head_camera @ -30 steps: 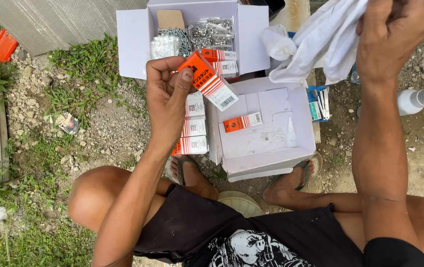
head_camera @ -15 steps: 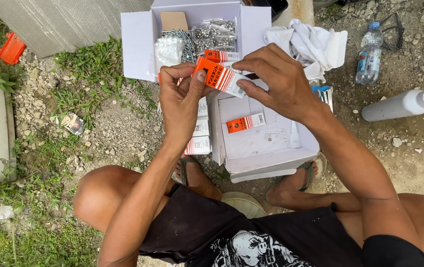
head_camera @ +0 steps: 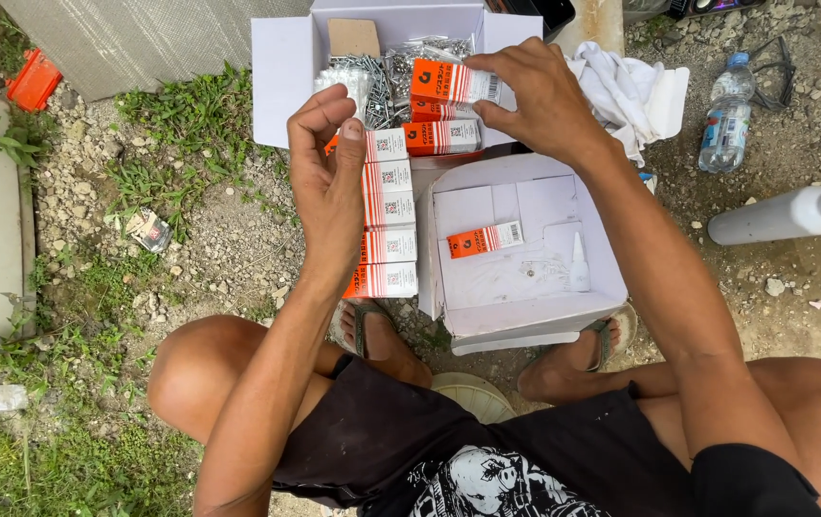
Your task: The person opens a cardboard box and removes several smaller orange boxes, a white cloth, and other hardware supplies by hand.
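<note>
Right, my right hand point(head_camera: 540, 101) is pinching an orange-and-white carton point(head_camera: 451, 81) by its end, fingers closed on it, over the far white box point(head_camera: 281, 53) where the screw packets point(head_camera: 387, 77) lie. My left hand point(head_camera: 334, 182) hangs half open and holds nothing, hovering over the column of cartons point(head_camera: 388, 225) on the gravel. That grip is only on one end, so I reckon the carton could tip and drop among the screws. My left wrist is close to the column and could knock it out of line. My palm hides the column's left edge, and I can't make out what is loose in the near white box point(head_camera: 525, 316) beside the lone carton point(head_camera: 485, 239).
</note>
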